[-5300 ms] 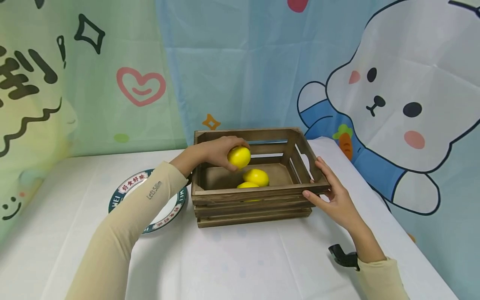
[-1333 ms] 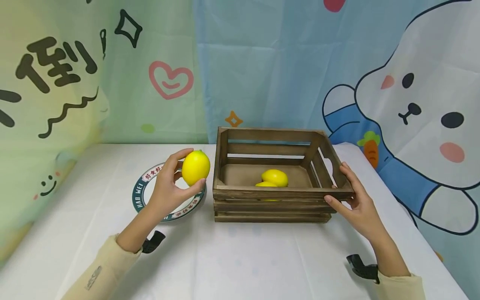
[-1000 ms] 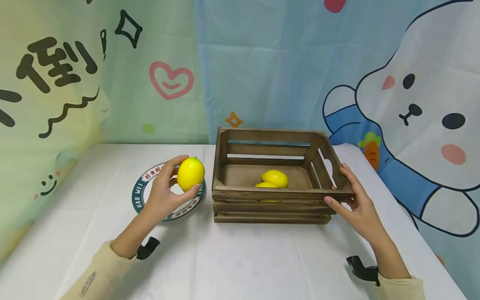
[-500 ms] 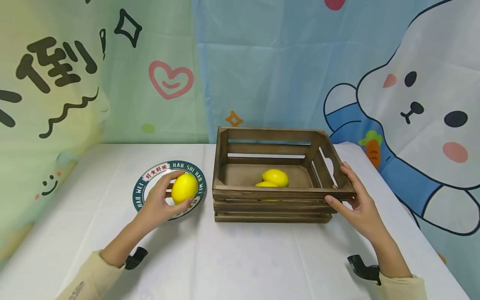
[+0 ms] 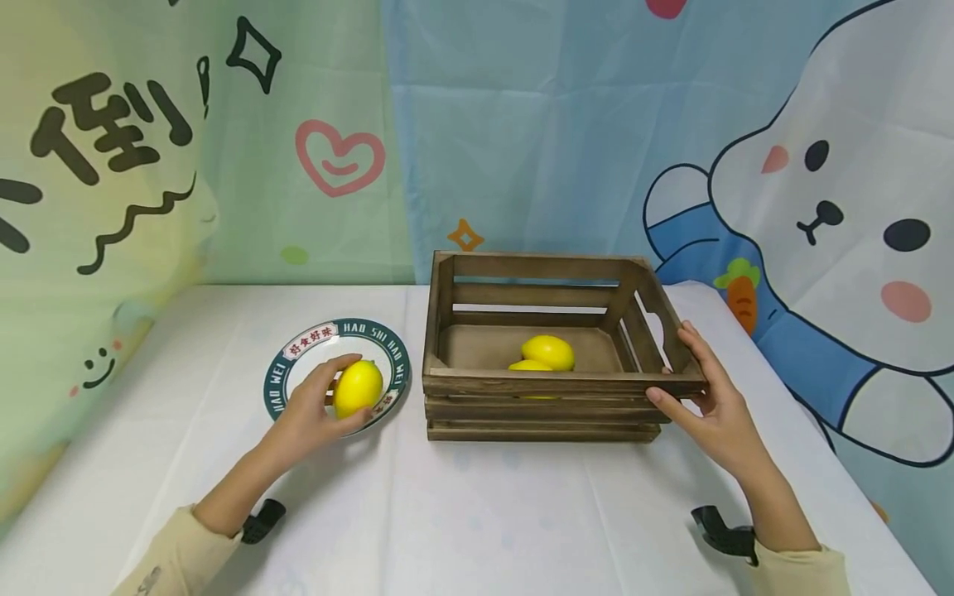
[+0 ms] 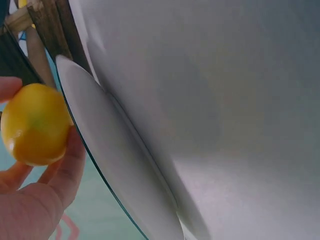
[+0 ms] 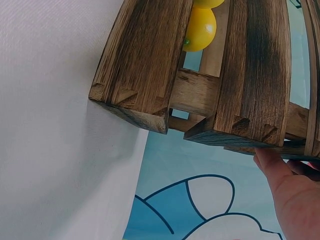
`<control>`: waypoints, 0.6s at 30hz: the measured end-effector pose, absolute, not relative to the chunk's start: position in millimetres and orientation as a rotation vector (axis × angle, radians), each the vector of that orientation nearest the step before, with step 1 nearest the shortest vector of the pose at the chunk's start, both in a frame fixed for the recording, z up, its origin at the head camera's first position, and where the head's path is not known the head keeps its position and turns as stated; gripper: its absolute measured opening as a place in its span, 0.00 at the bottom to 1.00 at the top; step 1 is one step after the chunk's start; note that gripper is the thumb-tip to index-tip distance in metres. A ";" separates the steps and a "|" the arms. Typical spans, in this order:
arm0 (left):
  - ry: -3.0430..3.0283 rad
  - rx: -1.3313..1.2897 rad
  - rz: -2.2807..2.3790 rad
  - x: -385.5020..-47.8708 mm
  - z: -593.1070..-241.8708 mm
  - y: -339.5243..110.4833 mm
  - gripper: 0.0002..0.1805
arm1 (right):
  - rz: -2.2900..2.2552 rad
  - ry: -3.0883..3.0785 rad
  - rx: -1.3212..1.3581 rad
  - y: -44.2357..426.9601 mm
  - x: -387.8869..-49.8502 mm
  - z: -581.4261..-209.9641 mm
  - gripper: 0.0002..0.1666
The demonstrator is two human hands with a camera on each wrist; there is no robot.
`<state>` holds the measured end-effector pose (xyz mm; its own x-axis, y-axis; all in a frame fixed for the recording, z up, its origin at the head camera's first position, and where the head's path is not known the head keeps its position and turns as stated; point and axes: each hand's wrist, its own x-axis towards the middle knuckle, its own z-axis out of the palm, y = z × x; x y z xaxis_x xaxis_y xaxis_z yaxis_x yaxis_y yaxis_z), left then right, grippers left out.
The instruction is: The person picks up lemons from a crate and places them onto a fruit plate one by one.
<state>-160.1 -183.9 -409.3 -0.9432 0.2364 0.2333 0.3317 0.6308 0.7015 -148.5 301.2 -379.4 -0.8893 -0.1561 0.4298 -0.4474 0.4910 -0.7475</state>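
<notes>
Left hand (image 5: pixel 313 411), fingers clamped on a yellow oval lemon (image 5: pixel 358 389).
Beneath these fingers is a round white green-rimmed plate (image 5: pixel 277 382); the right hand (image 5: pixel 711 410) grips a brown slatted wooden crate (image 5: pixel 484 408).

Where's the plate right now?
In the head view, the plate is on the white table, left of the wooden crate and partly hidden by the left hand and its lemon.

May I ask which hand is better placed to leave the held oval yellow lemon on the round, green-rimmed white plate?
Probably the left hand: it holds the lemon at the plate, while the right hand holds the right end of the brown slatted wooden crate.
</notes>
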 end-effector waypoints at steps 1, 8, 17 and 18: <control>-2.740 -0.472 -1.203 -159.9 -409.5 -184.8 0.37 | 1.352 -2.435 0.508 301.1 -148.6 -379.2 0.54; -2.794 -0.444 -1.166 -160.1 -411.5 -187.3 0.37 | 1.357 -2.430 0.511 301.0 -148.2 -379.3 0.54; -2.819 -0.500 -1.144 -161.1 -414.6 -189.9 0.36 | 1.354 -2.429 0.517 301.6 -148.4 -379.6 0.54; -2.820 -0.507 -1.140 -161.2 -414.5 -190.0 0.36 | 1.354 -2.429 0.519 301.7 -148.6 -379.4 0.54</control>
<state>-161.2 -190.0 -414.5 -0.9442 0.2792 0.1746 0.3221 0.6726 0.6663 -148.6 301.7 -379.4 -0.8858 -0.1599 0.4356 -0.4546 0.4872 -0.7457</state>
